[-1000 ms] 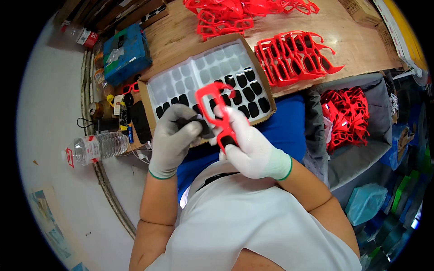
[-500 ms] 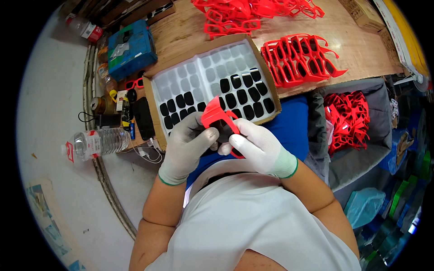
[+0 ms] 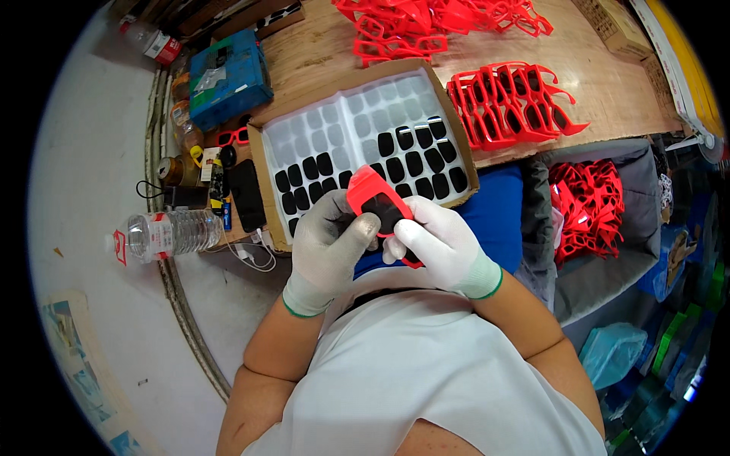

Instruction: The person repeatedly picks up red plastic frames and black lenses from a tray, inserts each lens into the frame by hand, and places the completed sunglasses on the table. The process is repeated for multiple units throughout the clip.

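Note:
Both gloved hands hold one red glasses frame (image 3: pixel 370 191) just below a cardboard box. My left hand (image 3: pixel 331 242) presses its thumb against a dark lens (image 3: pixel 386 210) set in the frame. My right hand (image 3: pixel 439 244) grips the frame's lower side from the right. The cardboard box (image 3: pixel 262 168) holds a clear tray with rows of black lenses (image 3: pixel 414 158) and several vacant pockets.
Red frames lie in a neat row (image 3: pixel 511 104) right of the box and in a loose pile (image 3: pixel 426 23) at the far edge. A grey bin (image 3: pixel 635 201) at right holds more. A water bottle (image 3: pixel 167 233), a blue box (image 3: pixel 228 79) and a phone (image 3: pixel 246 194) sit left.
The frame has turned from upright to tilted flat and come closer to my body. A dark lens now sits in it under my left thumb.

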The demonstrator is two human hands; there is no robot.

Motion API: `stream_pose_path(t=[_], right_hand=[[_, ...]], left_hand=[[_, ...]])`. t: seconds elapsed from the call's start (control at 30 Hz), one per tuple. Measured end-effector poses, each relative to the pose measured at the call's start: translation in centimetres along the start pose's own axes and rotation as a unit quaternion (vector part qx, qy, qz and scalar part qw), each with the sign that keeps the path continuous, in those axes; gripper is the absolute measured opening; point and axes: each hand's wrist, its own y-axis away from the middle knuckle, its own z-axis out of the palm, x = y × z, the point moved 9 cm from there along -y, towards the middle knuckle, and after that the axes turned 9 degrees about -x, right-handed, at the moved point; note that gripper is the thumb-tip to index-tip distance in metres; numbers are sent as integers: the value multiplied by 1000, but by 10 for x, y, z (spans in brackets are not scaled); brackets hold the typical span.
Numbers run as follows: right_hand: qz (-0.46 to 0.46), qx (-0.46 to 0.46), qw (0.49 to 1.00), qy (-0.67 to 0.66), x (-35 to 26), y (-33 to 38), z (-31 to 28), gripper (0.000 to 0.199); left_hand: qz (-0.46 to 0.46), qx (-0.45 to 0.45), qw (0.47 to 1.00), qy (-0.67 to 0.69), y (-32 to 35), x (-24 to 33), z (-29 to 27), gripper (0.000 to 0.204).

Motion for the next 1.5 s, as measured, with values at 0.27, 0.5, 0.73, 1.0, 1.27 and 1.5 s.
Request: stream_pose_path(t=[0.27, 0.5, 0.73, 1.0, 1.27, 1.5], right_hand=[[21, 4, 1000, 14, 7, 1, -1, 18], [21, -51, 995, -87, 9, 3, 5, 17], [28, -50, 990, -132, 16, 2, 10, 18], [-22, 20, 1000, 3, 10, 4, 4, 18], [-89, 101, 969, 207, -20, 10, 7, 18], [-69, 78, 980, 171, -8, 8, 5, 18]], left_hand=[[-9, 7, 999, 39, 1, -14, -2, 19], [-7, -35, 998, 58, 4, -11, 2, 18], [-25, -26, 996, 85, 6, -5, 4, 18], [-21, 4, 998, 53, 4, -4, 3, 14], [30, 61, 995, -67, 8, 6, 3, 14], [31, 29, 998, -43, 8, 5, 0, 14]])
